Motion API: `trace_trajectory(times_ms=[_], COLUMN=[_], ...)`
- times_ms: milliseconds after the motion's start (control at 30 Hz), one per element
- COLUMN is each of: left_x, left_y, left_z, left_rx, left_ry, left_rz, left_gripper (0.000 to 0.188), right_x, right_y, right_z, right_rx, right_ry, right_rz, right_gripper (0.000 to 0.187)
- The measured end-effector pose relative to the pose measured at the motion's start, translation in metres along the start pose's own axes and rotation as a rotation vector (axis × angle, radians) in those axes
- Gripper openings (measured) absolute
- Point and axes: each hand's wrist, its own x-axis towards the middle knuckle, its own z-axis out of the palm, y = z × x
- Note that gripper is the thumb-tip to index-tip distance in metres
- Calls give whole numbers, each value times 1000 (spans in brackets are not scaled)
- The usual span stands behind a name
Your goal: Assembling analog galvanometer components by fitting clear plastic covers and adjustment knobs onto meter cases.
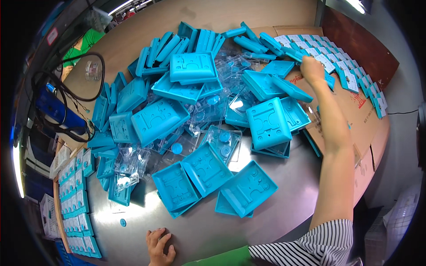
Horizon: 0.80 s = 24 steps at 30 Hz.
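While teal trays (268,122) crowd the table (293,190), left hand (159,248) lies empty, right hand's grip (312,69) unclear.

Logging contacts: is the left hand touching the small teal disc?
Apart: in the head view, metal tabletop shows between left hand and small teal disc.

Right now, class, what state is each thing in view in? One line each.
Left hand: fingers bent, nothing visibly held
Right hand: at a teal piece, grip unclear
Teal shells: heaped, several hollow side up
Clear covers: loose among the shells
White-topped units: set in rows
Round teal disc: lying flat
Black cable: looped
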Motion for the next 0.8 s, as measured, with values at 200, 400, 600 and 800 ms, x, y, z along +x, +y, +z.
trace_trajectory(times_ms=[200,400,600,800], left_x=[-6,1,15,-28], left_y=[-17,-1,33,-2], left_z=[6,-4,-6,-13], left_rx=[-87,-1113,-2273,-1918], left_ry=[85,-78,-212,-185], left_rz=[67,-99,-440,-524], left_gripper=[35,49,55,48], right_x=[-75,-215,-322,-328], right_y=[-5,-158,-248,-291], right_z=[-148,-270,-298,-325], right_rx=[474,888,926,1807], right_ry=[145,274,101,-749], right_rz=[-108,-754,-1109,-351], right_gripper=[16,25,36,35])
